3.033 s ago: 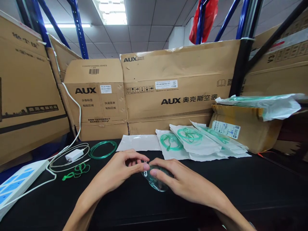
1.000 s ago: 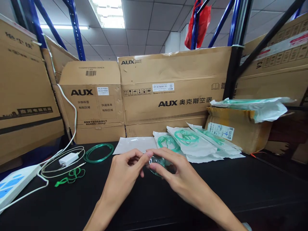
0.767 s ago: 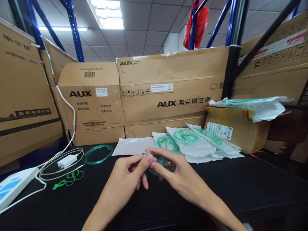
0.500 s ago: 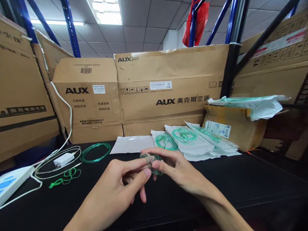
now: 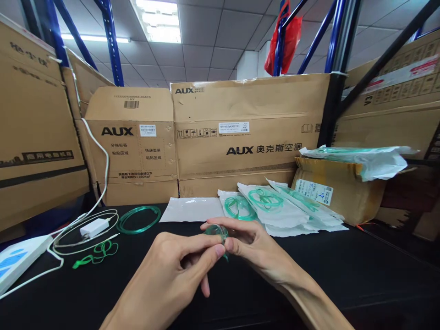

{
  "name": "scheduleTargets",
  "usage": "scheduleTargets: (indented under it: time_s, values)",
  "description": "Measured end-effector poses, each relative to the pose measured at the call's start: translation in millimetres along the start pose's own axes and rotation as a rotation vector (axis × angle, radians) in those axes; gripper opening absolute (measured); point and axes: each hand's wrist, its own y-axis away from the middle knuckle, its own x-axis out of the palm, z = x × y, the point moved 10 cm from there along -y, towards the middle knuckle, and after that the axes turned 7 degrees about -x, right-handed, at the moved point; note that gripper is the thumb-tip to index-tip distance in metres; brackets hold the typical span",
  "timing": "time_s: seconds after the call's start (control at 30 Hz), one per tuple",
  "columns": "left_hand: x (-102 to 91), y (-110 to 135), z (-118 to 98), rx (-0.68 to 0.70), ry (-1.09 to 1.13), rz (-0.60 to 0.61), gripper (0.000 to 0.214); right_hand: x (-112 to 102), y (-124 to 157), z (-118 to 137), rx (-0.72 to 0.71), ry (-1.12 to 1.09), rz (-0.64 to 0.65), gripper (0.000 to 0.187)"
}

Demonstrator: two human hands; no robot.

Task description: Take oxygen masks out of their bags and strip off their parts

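Observation:
Both hands meet over the middle of the black table around a small clear, green-tinted plastic piece (image 5: 216, 230), rounded and cup-like. Its exact kind is hard to make out, since my fingers cover much of it. My left hand (image 5: 187, 263) pinches its near side between thumb and index finger. From the other side, my right hand (image 5: 252, 240) grips it with the thumb in front and fingers curled over the top. A coil of green tubing (image 5: 137, 220) and a tangled green strap (image 5: 98, 254) lie to the left of my hands.
White packages with green tubing (image 5: 264, 199) lie behind my right hand, beside a blank white packet (image 5: 190, 208). Another package rests on a cardboard box (image 5: 338, 183) at right. At left are a power strip (image 5: 20, 259), white adapter (image 5: 94, 228) and cables. Large cartons (image 5: 240, 105) stand behind.
The plastic piece has turned between my fingers, and my left thumb and index finger have shifted right, closer to my right thumb. The view has tilted slightly.

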Motion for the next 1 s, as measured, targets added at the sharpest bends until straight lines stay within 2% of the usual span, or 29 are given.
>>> scheduleTargets:
  time_s: [0.1,0.2,0.33,0.4,0.47,0.6,0.67,0.77,0.87,1.0]
  values:
    - [-3.3,-7.0,11.5,-0.095,0.068,-0.038,0.037,-0.7,-0.8,-1.7,-0.003,0.030,-0.054,0.035]
    - [-5.5,-15.3,25.9,-0.175,0.123,-0.069,0.033,-1.5,-1.3,2.9,-0.053,0.158,-0.123,0.033]
    - [-5.7,-24.5,34.4,-0.165,0.116,-0.075,0.037,-4.9,-0.3,12.9,-0.126,0.422,-0.193,0.033]
    - [-5.8,-27.2,35.7,-0.148,0.122,-0.067,0.037,-10.5,0.3,11.6,-0.104,0.467,-0.224,0.036]
    - [-6.3,-28.7,35.5,-0.129,0.134,-0.057,0.038,-16.5,0.5,3.9,-0.035,0.423,-0.235,0.043]
    - [-6.0,-30.5,35.8,-0.122,0.159,-0.041,0.038,-18.0,0.4,-14.5,0.119,0.376,-0.174,0.049]
    - [-5.1,-31.7,38.8,-0.146,0.166,-0.045,0.041,-21.2,0.5,-9.3,0.081,0.478,-0.205,0.045]
    - [-4.2,-34.1,43.4,-0.167,0.177,-0.055,0.044,-23.3,1.9,9.6,-0.056,0.660,-0.275,0.045]
    - [-5.4,-35.5,43.9,-0.141,0.240,-0.052,0.042,-21.3,1.7,15.0,-0.091,0.599,-0.265,0.041]
    - [-5.9,-32.9,36.1,-0.080,0.250,-0.020,0.036,-28.9,1.6,1.8,0.046,0.371,-0.296,0.045]
